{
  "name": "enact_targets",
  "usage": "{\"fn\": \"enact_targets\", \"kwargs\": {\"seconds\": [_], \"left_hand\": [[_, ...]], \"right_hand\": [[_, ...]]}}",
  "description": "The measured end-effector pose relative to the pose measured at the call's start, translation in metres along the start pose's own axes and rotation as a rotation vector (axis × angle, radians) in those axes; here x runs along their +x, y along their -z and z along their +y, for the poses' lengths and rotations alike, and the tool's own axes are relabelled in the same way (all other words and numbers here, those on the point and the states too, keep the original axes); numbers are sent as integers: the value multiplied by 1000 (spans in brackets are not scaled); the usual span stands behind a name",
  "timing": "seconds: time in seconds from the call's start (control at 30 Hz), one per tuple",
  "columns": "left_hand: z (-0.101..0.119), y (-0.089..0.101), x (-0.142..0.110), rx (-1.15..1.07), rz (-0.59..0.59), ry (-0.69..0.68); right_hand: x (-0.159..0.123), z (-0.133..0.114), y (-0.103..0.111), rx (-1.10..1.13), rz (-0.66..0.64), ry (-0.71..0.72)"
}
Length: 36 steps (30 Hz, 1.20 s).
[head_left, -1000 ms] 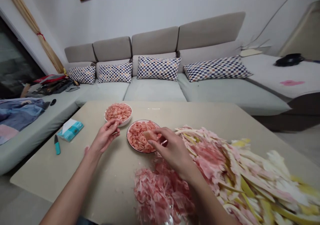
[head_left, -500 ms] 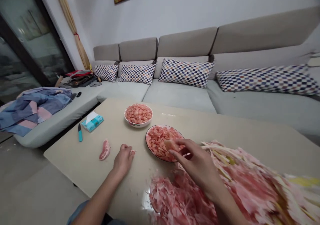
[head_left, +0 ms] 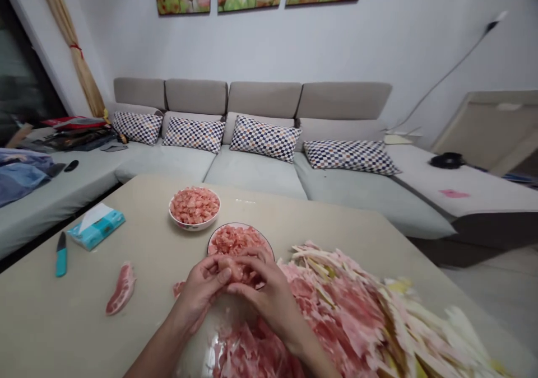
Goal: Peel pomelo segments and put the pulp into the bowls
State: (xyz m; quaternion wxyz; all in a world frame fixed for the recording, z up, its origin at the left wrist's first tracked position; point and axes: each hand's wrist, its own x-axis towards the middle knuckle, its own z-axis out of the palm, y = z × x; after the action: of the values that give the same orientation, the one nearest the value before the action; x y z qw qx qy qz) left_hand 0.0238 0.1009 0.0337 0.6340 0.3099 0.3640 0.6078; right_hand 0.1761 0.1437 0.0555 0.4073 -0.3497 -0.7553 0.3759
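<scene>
My left hand (head_left: pixel 207 283) and my right hand (head_left: pixel 264 277) meet over the near edge of a plate (head_left: pixel 272 249). Between their fingertips is a piece of peeled pink pomelo (head_left: pixel 230 268), gripped from both sides. The plate bears pink pomelo flesh (head_left: pixel 235 238), partly hidden by my right hand. Another small piece of pomelo (head_left: pixel 178 288) lies on the table just left of my left hand. Further left rests a pomelo segment (head_left: pixel 121 289) with its pale skin on. Below and right of my hands are heaped pink membranes (head_left: pixel 247 353) and peel strips (head_left: pixel 403 316).
A white bowl (head_left: pixel 194 227) full of pomelo flesh stands behind the plate. At the table's left are a tissue pack (head_left: pixel 97 228) and a small knife (head_left: pixel 61 257) with a turquoise handle. A grey sofa (head_left: pixel 260 171) with checked cushions runs behind the table (head_left: pixel 147 221).
The view has swung right. My right hand has drawn back from above the plate, and my left hand has lifted off the table to join it at the pomelo piece.
</scene>
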Motion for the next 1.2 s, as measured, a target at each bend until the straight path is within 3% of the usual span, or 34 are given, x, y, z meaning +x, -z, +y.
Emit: {"fn": "enact_targets", "kwargs": {"seconds": [0.27,0.63,0.93,1.2], "left_hand": [[0,-5,19,61,-16,-9],[-7,-1,57,442,-55,-174],[-1,4,55,490,-82,-159],[-2,9,55,475,-93,-105]], "right_hand": [[8,7,12,-13,60,-84],[12,20,17,-7,180,-62],[14,20,4,84,198,5],[14,34,5,219,187,-182]]}}
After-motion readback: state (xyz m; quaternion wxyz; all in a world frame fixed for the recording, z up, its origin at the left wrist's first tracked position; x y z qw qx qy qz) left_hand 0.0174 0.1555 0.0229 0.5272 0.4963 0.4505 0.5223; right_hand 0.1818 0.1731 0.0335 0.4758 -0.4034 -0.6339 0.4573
